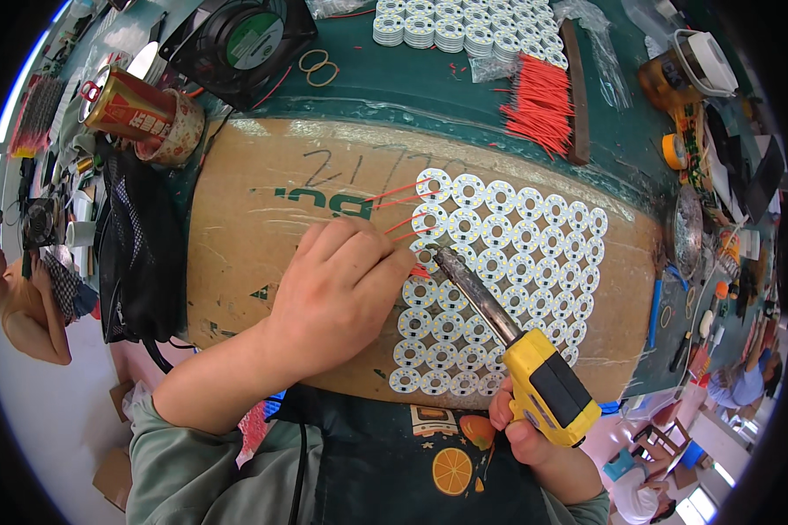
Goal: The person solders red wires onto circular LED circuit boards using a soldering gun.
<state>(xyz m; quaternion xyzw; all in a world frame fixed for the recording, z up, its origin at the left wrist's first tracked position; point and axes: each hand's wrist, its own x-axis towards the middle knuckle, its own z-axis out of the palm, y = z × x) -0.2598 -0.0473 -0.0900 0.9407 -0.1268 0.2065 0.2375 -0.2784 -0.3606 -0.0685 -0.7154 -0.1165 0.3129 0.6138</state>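
A panel of round white LED boards [525, 236] lies on a brown cardboard sheet [236, 227]. My right hand [525, 429] is wrapped round the handle of a yellow and black soldering gun [547, 385]. The gun's dark tip reaches a board in the leftmost column, beside my left fingertips. My left hand [341, 289] is closed in a pinch at that board, and short red wire ends [420, 272] stick out by its fingers. Above it, red wires [403, 194] run leftward from the top two boards of that column.
A bundle of cut red wires [541, 105] lies against a dark bar [576, 96], below stacked LED boards [464, 26]. A black fan [241, 44], a drink can [131, 105] and a jar [683, 70] stand around. Other people sit farther off at both sides.
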